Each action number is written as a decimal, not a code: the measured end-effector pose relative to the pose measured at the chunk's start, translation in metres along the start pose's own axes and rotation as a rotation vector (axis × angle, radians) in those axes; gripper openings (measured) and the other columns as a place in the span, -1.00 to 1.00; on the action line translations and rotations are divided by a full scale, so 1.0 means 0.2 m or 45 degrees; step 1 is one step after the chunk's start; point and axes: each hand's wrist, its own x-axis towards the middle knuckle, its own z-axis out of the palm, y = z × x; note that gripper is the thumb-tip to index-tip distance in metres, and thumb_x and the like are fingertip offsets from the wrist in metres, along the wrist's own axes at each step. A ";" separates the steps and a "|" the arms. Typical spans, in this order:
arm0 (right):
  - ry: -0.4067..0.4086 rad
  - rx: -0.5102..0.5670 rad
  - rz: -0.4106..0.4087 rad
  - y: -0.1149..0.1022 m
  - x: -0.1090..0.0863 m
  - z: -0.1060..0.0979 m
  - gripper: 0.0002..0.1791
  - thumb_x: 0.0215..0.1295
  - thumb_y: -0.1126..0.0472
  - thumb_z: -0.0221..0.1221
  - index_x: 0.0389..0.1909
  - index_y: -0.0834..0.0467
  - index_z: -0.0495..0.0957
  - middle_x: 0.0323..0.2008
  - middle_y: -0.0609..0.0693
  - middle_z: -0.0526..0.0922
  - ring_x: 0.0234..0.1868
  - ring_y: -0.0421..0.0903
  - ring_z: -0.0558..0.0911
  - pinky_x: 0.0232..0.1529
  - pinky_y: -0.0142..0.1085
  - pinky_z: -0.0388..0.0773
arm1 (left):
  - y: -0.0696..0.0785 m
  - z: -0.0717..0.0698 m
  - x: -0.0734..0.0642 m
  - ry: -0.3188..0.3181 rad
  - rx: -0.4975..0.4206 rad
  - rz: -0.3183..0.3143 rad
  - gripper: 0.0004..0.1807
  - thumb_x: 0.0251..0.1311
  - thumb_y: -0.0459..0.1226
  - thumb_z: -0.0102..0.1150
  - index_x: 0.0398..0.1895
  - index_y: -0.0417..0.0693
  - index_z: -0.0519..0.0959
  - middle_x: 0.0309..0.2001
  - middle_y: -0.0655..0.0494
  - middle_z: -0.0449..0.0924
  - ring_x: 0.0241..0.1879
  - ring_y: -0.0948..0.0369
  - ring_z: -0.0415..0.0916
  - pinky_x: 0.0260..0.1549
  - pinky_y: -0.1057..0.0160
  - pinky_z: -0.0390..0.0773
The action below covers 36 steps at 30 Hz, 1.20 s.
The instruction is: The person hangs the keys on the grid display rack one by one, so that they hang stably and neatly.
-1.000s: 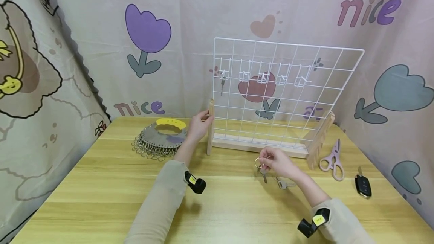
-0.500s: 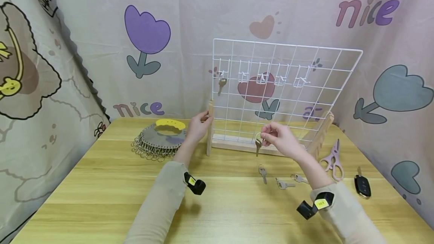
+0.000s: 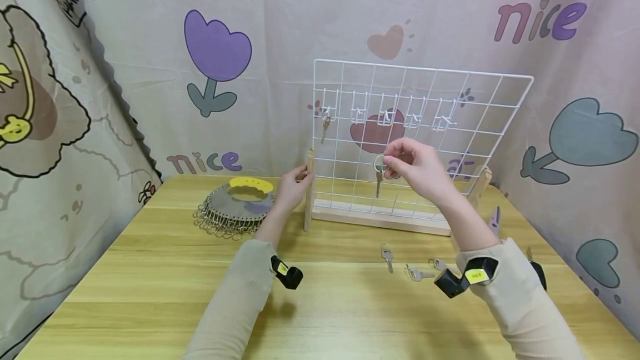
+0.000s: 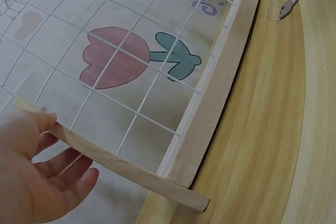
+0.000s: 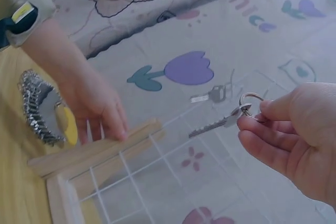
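Note:
My right hand (image 3: 422,170) pinches the ring of a key (image 3: 379,185) between thumb and fingers, in front of the white wire grid (image 3: 370,151). The key hangs down, apart from the hooks. In the right wrist view its blade (image 5: 207,128) shows plainly. My left hand (image 3: 291,189) grips the upper part of the grid's left wooden post (image 3: 309,210), thumb on one side, fingers on the other. Several white hooks (image 3: 385,118) line the grid; another key (image 3: 325,129) hangs from the leftmost one.
Loose keys (image 3: 387,259) lie on the wooden table (image 3: 150,293) before the rack. Scissors (image 3: 494,221) and a black car key (image 3: 539,275) are partly hidden behind my right arm. At left sits a grey curved piece with a yellow handle (image 3: 251,183) and many rings.
My right hand has risen from near the tabletop to the grid's lower middle, carrying the key by its ring. The hanging key has swung slightly. My left hand stays on the post.

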 end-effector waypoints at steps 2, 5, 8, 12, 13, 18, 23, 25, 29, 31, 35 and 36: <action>0.016 -0.022 -0.026 -0.03 0.01 0.00 -0.88 0.25 0.39 0.13 -0.22 0.37 0.49 -0.39 0.21 0.57 -0.50 -0.10 0.61 -0.42 -0.37 0.59 | 0.00 0.00 0.00 -0.002 -0.002 0.002 -0.44 0.31 -0.09 0.00 0.30 -0.16 0.30 0.11 -0.13 0.46 0.12 0.00 0.37 0.07 0.05 0.39; 0.051 -0.059 -0.085 -0.06 0.03 0.00 -0.86 0.24 0.39 0.13 -0.20 0.37 0.51 -0.40 0.15 0.60 -0.49 -0.04 0.62 -0.42 -0.39 0.58 | 0.00 0.00 0.00 -0.003 -0.006 0.000 -0.44 0.31 -0.09 0.01 0.30 -0.16 0.30 0.11 -0.13 0.46 0.11 0.00 0.38 0.07 0.05 0.39; 0.114 -0.084 -0.153 -0.11 0.06 0.01 -0.88 0.22 0.43 0.14 -0.24 0.38 0.54 -0.41 0.15 0.62 -0.51 -0.10 0.62 -0.43 -0.41 0.57 | 0.00 0.00 0.00 0.001 -0.009 0.002 -0.45 0.31 -0.09 0.01 0.30 -0.16 0.31 0.10 -0.13 0.47 0.11 0.00 0.38 0.06 0.04 0.40; 0.228 -0.074 -0.214 -0.17 0.10 0.02 -0.91 0.21 0.45 0.15 -0.30 0.42 0.55 -0.43 0.20 0.61 -0.56 -0.22 0.59 -0.46 -0.44 0.56 | 0.01 -0.01 -0.01 0.008 -0.011 0.016 -0.46 0.31 -0.10 0.01 0.29 -0.16 0.32 0.08 -0.14 0.48 0.10 -0.01 0.39 0.05 0.03 0.40; 0.254 -0.073 -0.223 -0.19 0.11 0.02 -0.91 0.21 0.44 0.15 -0.31 0.42 0.55 -0.44 0.21 0.61 -0.56 -0.23 0.58 -0.47 -0.46 0.56 | 0.01 -0.01 -0.01 0.008 -0.013 0.018 -0.46 0.31 -0.10 0.01 0.29 -0.16 0.33 0.08 -0.14 0.48 0.09 -0.01 0.39 0.05 0.03 0.40; 0.368 -0.173 -0.298 -0.23 0.18 0.00 -0.90 0.20 0.41 0.17 -0.34 0.40 0.59 -0.45 0.17 0.62 -0.51 -0.29 0.53 -0.44 -0.56 0.47 | 0.01 -0.01 0.00 0.007 -0.025 0.017 -0.47 0.31 -0.11 0.01 0.29 -0.15 0.33 0.08 -0.14 0.48 0.09 -0.01 0.39 0.05 0.03 0.40; 0.405 -0.300 -0.312 -0.24 0.24 -0.01 -0.90 0.20 0.39 0.18 -0.31 0.36 0.62 -0.40 0.14 0.63 -0.44 -0.26 0.45 -0.36 -0.53 0.37 | 0.00 -0.01 0.00 0.001 -0.006 0.013 -0.46 0.31 -0.10 0.00 0.30 -0.16 0.31 0.10 -0.16 0.46 0.10 -0.02 0.39 0.05 0.02 0.40; 0.399 -0.317 -0.288 -0.24 0.26 0.00 -0.89 0.21 0.38 0.17 -0.30 0.36 0.62 -0.37 0.15 0.63 -0.41 -0.22 0.46 -0.32 -0.52 0.39 | -0.01 -0.01 0.00 -0.003 0.003 0.007 -0.45 0.31 -0.09 0.00 0.30 -0.15 0.31 0.10 -0.15 0.46 0.10 -0.01 0.39 0.05 0.03 0.40; 0.385 -0.341 -0.230 -0.21 0.30 0.01 -0.88 0.22 0.36 0.17 -0.30 0.34 0.63 -0.37 0.14 0.64 -0.39 -0.19 0.48 -0.29 -0.50 0.39 | -0.02 0.00 0.00 -0.010 -0.001 0.000 -0.45 0.31 -0.09 0.00 0.30 -0.14 0.31 0.10 -0.15 0.46 0.09 -0.01 0.39 0.04 0.03 0.41; 0.367 -0.338 -0.208 -0.20 0.32 0.02 -0.88 0.22 0.35 0.16 -0.30 0.32 0.63 -0.38 0.13 0.64 -0.39 -0.19 0.48 -0.30 -0.49 0.37 | -0.02 0.00 0.00 -0.009 -0.010 -0.003 -0.45 0.31 -0.09 0.01 0.30 -0.14 0.31 0.09 -0.14 0.46 0.09 -0.01 0.40 0.04 0.04 0.42; 0.352 -0.346 -0.194 -0.18 0.34 0.03 -0.88 0.22 0.35 0.16 -0.30 0.31 0.63 -0.42 0.12 0.63 -0.42 -0.19 0.46 -0.34 -0.46 0.33 | -0.02 0.00 0.00 -0.002 -0.017 0.004 -0.45 0.31 -0.09 0.01 0.30 -0.14 0.31 0.08 -0.14 0.47 0.08 -0.01 0.40 0.03 0.03 0.42; 0.356 -0.347 -0.193 -0.17 0.35 0.04 -0.88 0.21 0.34 0.16 -0.30 0.31 0.63 -0.42 0.12 0.63 -0.43 -0.19 0.45 -0.34 -0.46 0.32 | -0.02 0.00 0.00 -0.001 -0.018 0.006 -0.45 0.30 -0.09 0.01 0.29 -0.14 0.32 0.08 -0.14 0.47 0.08 -0.01 0.41 0.03 0.03 0.42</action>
